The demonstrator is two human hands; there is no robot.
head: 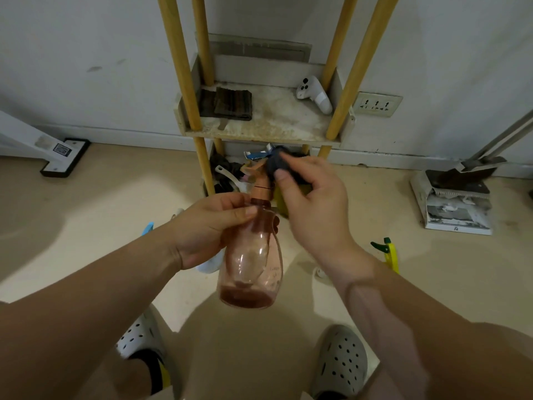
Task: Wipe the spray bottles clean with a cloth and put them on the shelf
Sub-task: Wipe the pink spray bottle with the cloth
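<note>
My left hand (pixel 215 226) grips a clear pink spray bottle (pixel 251 264) around its neck and holds it upright over the floor. My right hand (pixel 311 203) holds a dark grey cloth (pixel 278 164) pressed against the bottle's orange spray head (pixel 256 176). A yellow spray bottle with a green trigger (pixel 388 252) lies on the floor to the right. Behind my left wrist a white bottle (pixel 210 264) with a blue trigger (pixel 147 228) is mostly hidden. The shelf (pixel 268 125) with yellow posts stands straight ahead against the wall.
On the shelf lie a folded dark cloth (pixel 227 103) and a white controller (pixel 314 93). The lower tier holds dark clutter (pixel 227 171). A dustpan with a broom (pixel 458 194) stands at the right, a flat mop head (pixel 65 157) at the left, a wall socket (pixel 376 104) beside the shelf.
</note>
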